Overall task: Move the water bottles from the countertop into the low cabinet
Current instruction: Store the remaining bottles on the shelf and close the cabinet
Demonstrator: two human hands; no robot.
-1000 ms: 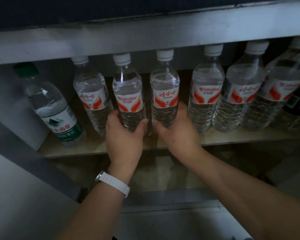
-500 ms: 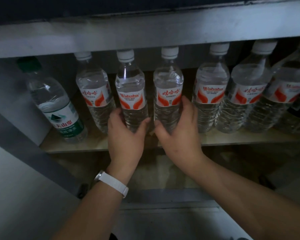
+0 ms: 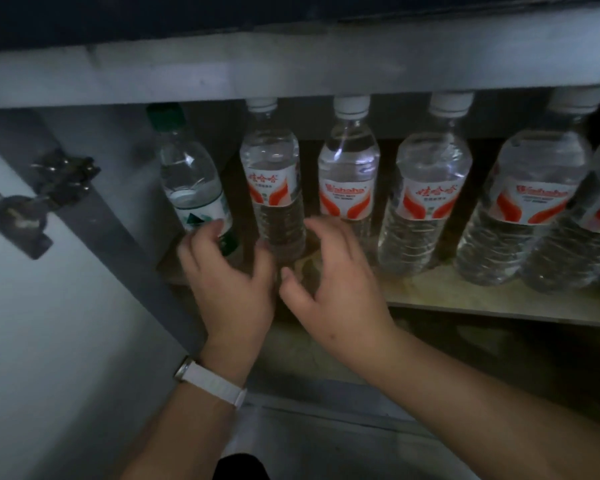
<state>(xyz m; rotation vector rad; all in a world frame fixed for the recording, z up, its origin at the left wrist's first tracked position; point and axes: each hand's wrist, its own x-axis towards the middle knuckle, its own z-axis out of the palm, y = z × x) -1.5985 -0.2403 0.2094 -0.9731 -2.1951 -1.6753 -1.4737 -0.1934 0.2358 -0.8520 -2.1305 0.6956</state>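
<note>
Several clear water bottles with white caps and red-and-white labels stand in a row on the cabinet shelf [image 3: 499, 304]. A green-capped bottle [image 3: 191, 188] with a green-and-white label stands at the left end. My left hand [image 3: 229, 282] has its fingers spread, touching the base of the green-capped bottle. My right hand [image 3: 333, 285] is spread in front of the second bottle [image 3: 274, 188] and the third bottle [image 3: 349, 181], gripping neither. Two more bottles [image 3: 426, 195] [image 3: 530, 202] stand to the right.
The open cabinet door [image 3: 32, 323] with its metal hinge [image 3: 32, 199] stands at the left. The countertop's grey edge [image 3: 291, 71] runs overhead. A darker lower compartment [image 3: 499, 358] lies below the shelf. A white watch band is on my left wrist.
Both hands let go of the two middle bottles and shifted left along the shelf. The view has also swung left, bringing the door hinge into sight.
</note>
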